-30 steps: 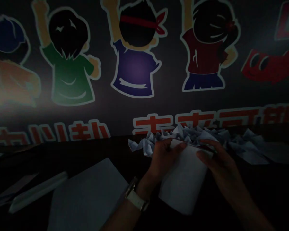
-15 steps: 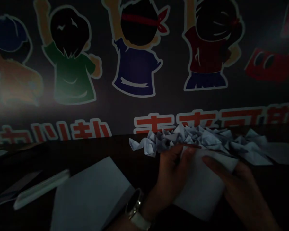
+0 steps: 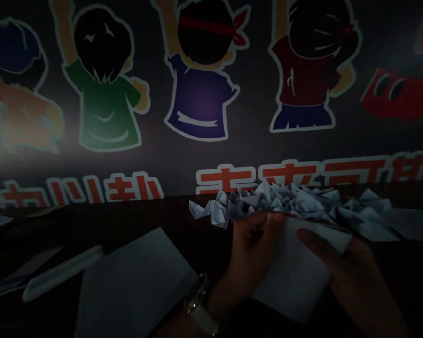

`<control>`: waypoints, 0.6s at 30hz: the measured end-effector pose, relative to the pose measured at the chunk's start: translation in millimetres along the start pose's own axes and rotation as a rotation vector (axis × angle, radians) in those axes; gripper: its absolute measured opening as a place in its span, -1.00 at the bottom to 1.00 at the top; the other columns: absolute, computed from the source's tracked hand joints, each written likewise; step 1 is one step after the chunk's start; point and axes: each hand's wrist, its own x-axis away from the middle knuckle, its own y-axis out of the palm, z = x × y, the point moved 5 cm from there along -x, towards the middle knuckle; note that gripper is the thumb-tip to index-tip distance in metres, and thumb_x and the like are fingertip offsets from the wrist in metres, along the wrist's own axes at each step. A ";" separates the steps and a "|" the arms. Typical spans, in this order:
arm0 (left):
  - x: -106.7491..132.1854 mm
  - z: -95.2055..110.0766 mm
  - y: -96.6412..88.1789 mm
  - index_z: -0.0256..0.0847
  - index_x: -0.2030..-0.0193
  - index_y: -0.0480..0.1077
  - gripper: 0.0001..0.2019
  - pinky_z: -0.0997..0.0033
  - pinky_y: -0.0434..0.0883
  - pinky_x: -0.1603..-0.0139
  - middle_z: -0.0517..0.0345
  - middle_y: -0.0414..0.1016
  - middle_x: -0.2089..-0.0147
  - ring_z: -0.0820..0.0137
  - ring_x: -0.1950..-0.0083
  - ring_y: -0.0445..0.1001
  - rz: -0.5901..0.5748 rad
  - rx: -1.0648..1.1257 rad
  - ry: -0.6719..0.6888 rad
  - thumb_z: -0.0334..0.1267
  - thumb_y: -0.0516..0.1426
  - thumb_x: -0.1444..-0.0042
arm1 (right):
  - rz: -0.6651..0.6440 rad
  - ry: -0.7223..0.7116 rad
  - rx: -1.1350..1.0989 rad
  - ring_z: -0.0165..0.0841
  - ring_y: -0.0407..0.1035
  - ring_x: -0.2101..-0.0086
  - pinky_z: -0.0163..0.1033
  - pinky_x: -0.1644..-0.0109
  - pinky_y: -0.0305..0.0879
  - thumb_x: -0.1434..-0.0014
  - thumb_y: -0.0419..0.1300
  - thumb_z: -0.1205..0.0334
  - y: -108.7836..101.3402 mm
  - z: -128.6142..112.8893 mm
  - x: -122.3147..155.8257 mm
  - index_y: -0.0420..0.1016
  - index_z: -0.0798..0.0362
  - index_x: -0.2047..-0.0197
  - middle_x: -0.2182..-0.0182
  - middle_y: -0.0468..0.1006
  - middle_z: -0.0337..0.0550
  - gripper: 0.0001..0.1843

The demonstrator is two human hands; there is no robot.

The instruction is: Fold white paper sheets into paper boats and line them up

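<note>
A white sheet of paper (image 3: 296, 277) is held up between both hands, its upper edge tilted toward the wall. My left hand (image 3: 252, 251) pinches the upper left corner, thumb on the near face and fingers behind. On the right side, my right hand (image 3: 348, 263) grips the sheet the same way, its thumb lying across the paper and its fingers hidden behind. Just beyond the hands lies a heap of folded white paper pieces (image 3: 306, 199) with pointed tips. A watch with a pale strap (image 3: 205, 319) is on my left wrist.
White sheets of paper (image 3: 134, 281) lie on the dark table at the left. Beside them is a long, pale, narrow object (image 3: 63, 272). A flat paper (image 3: 414, 223) lies far right. Behind the table stands a wall (image 3: 155, 159) with painted cartoon figures and red characters.
Almost nothing differs. The thumbs and the sheet have shifted very slightly, and both hands keep their hold on the paper.
</note>
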 end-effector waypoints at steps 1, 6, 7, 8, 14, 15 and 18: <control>-0.1 -0.7 0.0 -0.20 0.33 0.55 -0.70 0.53 0.19 0.53 0.16 0.43 0.57 0.52 0.54 0.26 0.002 0.012 -0.009 -0.04 0.09 -0.09 | 0.002 -0.004 -0.003 -0.11 0.48 0.33 -0.17 0.36 0.46 0.06 0.28 0.11 0.0 0.0 0.2 0.54 0.02 0.22 0.32 0.60 -0.06 -0.69; -0.2 -3.1 -0.7 -0.18 0.34 0.55 -0.69 0.52 0.19 0.51 0.16 0.44 0.57 0.52 0.55 0.27 0.009 0.032 -0.032 -0.01 0.10 -0.07 | -0.029 -0.032 0.005 -0.10 0.48 0.33 -0.16 0.37 0.47 0.03 0.26 0.10 -0.7 3.7 -1.5 0.53 0.01 0.19 0.30 0.59 -0.03 -0.69; -0.2 -3.1 -0.8 -0.18 0.34 0.56 -0.68 0.51 0.19 0.51 0.16 0.43 0.57 0.52 0.55 0.27 0.010 0.032 -0.034 -0.01 0.10 -0.06 | -0.029 -0.034 0.013 -0.11 0.48 0.33 -0.16 0.38 0.47 0.04 0.26 0.10 -1.1 4.3 -2.0 0.53 0.01 0.19 0.31 0.59 -0.03 -0.69; -0.3 -3.0 -0.8 -0.18 0.35 0.56 -0.68 0.51 0.20 0.51 0.17 0.43 0.58 0.51 0.55 0.27 0.011 0.032 -0.034 0.00 0.10 -0.06 | -0.027 -0.033 0.016 -0.11 0.48 0.34 -0.17 0.39 0.47 0.05 0.26 0.09 -1.6 4.5 -2.3 0.53 0.02 0.20 0.31 0.59 -0.04 -0.68; 0.0 -0.2 0.0 -0.18 0.36 0.56 -0.69 0.52 0.17 0.52 0.16 0.44 0.57 0.51 0.54 0.26 0.014 0.027 -0.009 -0.01 0.11 -0.06 | -0.022 -0.007 0.009 -0.14 0.48 0.34 -0.20 0.38 0.46 0.06 0.28 0.09 -0.9 -1.0 0.2 0.53 -0.01 0.25 0.33 0.60 -0.10 -0.73; 0.3 0.2 0.5 -0.18 0.36 0.56 -0.69 0.52 0.17 0.53 0.16 0.44 0.57 0.51 0.54 0.26 0.007 0.026 -0.008 -0.01 0.10 -0.06 | -0.020 -0.010 0.012 -0.13 0.48 0.34 -0.20 0.37 0.47 0.06 0.27 0.08 -0.6 -2.4 1.0 0.54 -0.01 0.26 0.33 0.60 -0.10 -0.73; 1.6 0.4 1.3 -0.19 0.36 0.55 -0.68 0.51 0.16 0.53 0.16 0.43 0.57 0.50 0.53 0.26 0.000 0.017 -0.017 -0.01 0.10 -0.06 | -0.023 -0.015 0.015 -0.12 0.48 0.33 -0.19 0.36 0.47 0.06 0.27 0.07 0.6 -4.3 2.2 0.54 0.01 0.27 0.34 0.60 -0.08 -0.73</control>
